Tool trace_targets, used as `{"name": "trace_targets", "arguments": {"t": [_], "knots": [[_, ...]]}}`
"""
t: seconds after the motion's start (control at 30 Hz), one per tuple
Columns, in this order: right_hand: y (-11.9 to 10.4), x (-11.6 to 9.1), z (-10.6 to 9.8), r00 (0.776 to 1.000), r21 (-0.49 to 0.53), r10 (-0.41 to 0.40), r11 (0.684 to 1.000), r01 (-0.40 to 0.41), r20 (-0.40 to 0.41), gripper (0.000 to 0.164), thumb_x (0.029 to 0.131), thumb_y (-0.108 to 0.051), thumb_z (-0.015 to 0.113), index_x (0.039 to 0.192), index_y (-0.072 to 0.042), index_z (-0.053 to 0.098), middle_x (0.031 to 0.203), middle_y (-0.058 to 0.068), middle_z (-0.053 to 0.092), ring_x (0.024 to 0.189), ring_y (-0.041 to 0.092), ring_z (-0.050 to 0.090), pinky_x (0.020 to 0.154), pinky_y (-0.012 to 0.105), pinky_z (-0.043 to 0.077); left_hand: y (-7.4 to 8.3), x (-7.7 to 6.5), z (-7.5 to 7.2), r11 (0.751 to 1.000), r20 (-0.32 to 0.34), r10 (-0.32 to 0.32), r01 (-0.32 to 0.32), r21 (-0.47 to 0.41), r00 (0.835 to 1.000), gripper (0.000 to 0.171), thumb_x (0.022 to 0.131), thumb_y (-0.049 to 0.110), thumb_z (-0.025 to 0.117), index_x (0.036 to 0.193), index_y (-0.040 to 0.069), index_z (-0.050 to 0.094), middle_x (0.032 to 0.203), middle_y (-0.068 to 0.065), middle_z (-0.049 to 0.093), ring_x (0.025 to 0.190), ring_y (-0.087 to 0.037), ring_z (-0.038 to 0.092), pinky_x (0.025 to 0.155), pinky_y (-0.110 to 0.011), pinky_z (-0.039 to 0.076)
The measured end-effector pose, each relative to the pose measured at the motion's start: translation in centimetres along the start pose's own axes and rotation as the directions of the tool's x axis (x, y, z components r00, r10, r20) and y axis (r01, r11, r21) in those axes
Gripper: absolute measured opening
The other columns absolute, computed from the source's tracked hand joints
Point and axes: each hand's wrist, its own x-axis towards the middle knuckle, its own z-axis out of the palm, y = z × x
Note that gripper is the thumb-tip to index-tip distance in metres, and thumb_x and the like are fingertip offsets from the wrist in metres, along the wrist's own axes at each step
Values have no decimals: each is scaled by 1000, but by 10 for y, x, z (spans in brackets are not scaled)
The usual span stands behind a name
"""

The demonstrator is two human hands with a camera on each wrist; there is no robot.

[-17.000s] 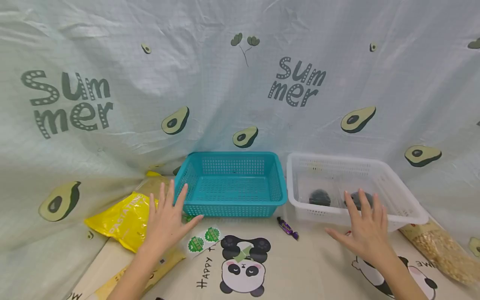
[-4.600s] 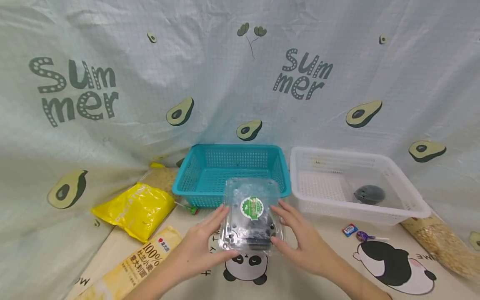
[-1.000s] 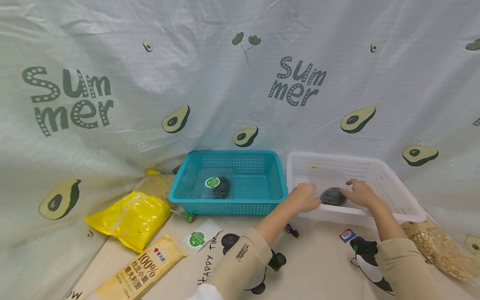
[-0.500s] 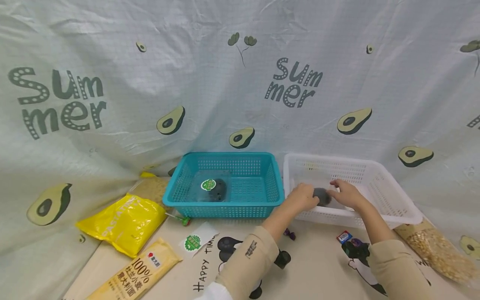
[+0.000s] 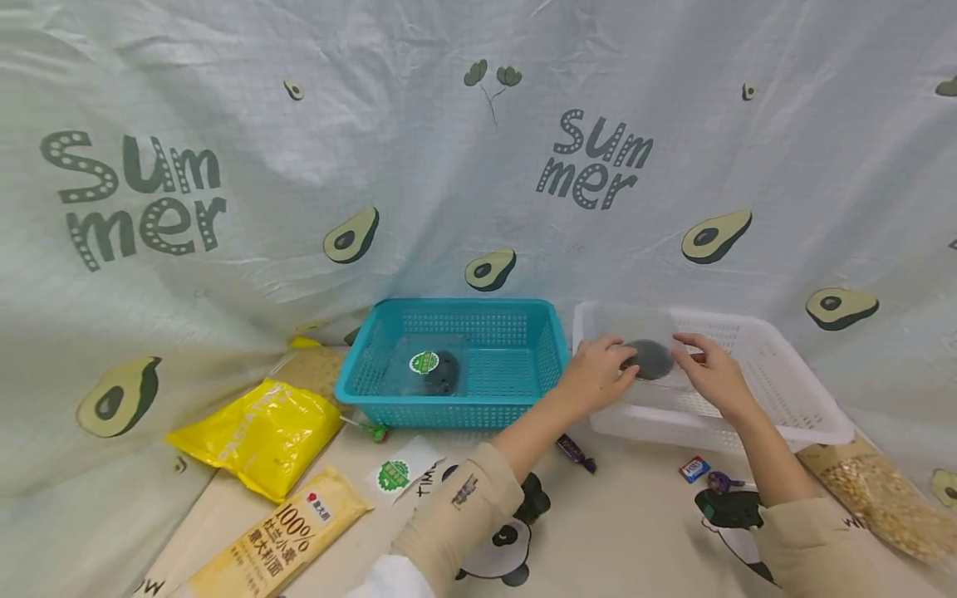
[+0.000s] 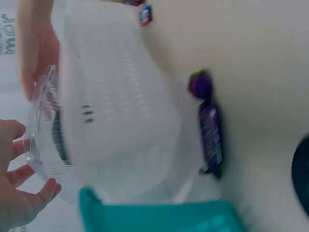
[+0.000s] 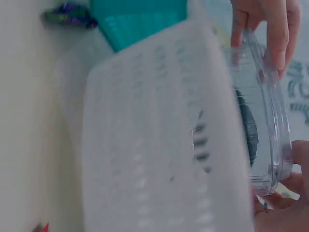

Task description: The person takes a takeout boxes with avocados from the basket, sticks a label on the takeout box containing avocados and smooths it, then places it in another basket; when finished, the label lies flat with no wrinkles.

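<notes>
Both my hands hold a clear plastic clamshell box [image 5: 649, 359] by opposite sides, with something dark and round inside it. In the head view, my left hand [image 5: 601, 374] grips its left side and my right hand [image 5: 714, 378] its right side. The box is tilted and raised to the rim of the white basket [image 5: 803, 390]. In the right wrist view, the thumb and fingers of my right hand [image 7: 287, 198] pinch the box edge. A second clamshell box [image 5: 441, 374] with a green round sticker lies in the left half of the teal basket [image 5: 449, 418].
To the left lie a yellow pasta bag [image 5: 257, 436] and a long spaghetti packet [image 5: 284, 536]. A purple wrapped candy [image 5: 576, 453] sits before the baskets. A small blue-red candy [image 5: 694, 469] and a lollipop [image 5: 721, 482] lie right. A bag of grains [image 5: 882, 498] borders the white basket.
Over the longer span, one clamshell box went from the white basket to the teal one. In the last second, both hands took the other box and raised it from the white basket's floor.
</notes>
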Motion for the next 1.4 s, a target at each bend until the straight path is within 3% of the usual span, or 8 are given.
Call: {"name": "trace_targets", "arguments": {"t": [0.2,0.33,0.53,0.7,0.87,0.97,1.1,1.4], "knots": [[-44,-11,5,996,64,-76,995,79,-51,48,93,-33,41,132,-5,39,128,24,40,105,40,50,78,52,43,-20,-21,-47,997,-50,55,-57,-42,997,33,89,35,50,117,19,58,123,-3,52,107,-15,52,94,-33,38],[-72,-22,13,989,70,-135,988,139,-53,44,93,-29,44,131,-6,42,126,20,41,103,36,51,79,49,45,-33,-49,-73,994,-66,60,-66,-87,996,34,88,35,52,118,20,57,125,-4,49,110,-23,48,91,-35,41],[-104,-52,37,969,169,-246,955,246,-18,36,90,-19,52,125,-10,49,118,9,46,94,16,56,72,21,48,-47,-117,-98,981,-124,95,-114,-157,988,33,86,29,56,118,18,58,125,-7,49,113,-26,45,89,-39,42],[-117,-87,62,916,304,-401,872,383,-6,34,85,0,54,119,-4,52,115,9,47,89,10,55,73,18,49,-42,-178,-112,970,-105,65,-88,-226,992,32,86,27,57,117,20,58,126,-2,49,113,-18,44,87,-35,45],[-121,-116,85,888,298,-460,845,445,-23,37,82,4,57,117,-6,53,114,5,48,85,10,54,71,20,49,-40,-222,-113,963,-127,87,-116,-243,988,29,86,28,56,114,22,59,124,3,49,112,-11,44,86,-29,45],[-119,-126,99,878,272,-477,841,467,-34,39,80,5,59,117,-6,53,114,6,48,82,10,54,68,21,50,-42,-237,-106,959,-159,129,-164,-230,979,28,85,27,57,112,20,59,122,1,51,110,-13,46,86,-30,45],[-111,-131,116,862,283,-506,822,494,-34,38,77,7,61,114,-1,54,113,10,48,80,11,55,65,21,50,-46,-250,-95,955,-147,113,-148,-258,983,30,82,23,61,112,20,59,122,0,51,109,-15,48,86,-34,45],[-99,-122,142,915,293,-402,880,373,43,33,79,2,59,112,-1,56,112,9,50,84,18,57,69,22,51,-65,-259,-68,953,-59,45,-61,-298,997,32,78,18,66,109,18,60,120,1,51,108,-17,51,85,-34,46]]}}
